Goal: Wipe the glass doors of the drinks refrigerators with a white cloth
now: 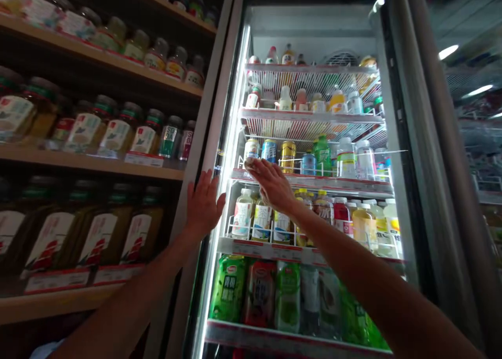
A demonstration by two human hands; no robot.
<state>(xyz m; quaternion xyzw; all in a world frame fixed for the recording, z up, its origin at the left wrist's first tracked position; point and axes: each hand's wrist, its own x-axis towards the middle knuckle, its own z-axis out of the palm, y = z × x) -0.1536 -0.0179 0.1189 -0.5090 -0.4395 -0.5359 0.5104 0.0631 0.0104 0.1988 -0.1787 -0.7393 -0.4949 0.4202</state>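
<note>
I face an open drinks fridge with lit wire shelves. My right hand reaches in to the third shelf from the top, fingers stretched toward a white can at its left end and touching its base. Beside it stand a blue can and a gold can. My left hand lies flat and open against the fridge's left frame, holding nothing. Below my right hand stand white-labelled bottles.
The glass fridge door stands open to the right. Wooden shelves on the left carry rows of labelled jars and bottles. Large green and red bottles fill the lower fridge shelf. More bottles stand higher up.
</note>
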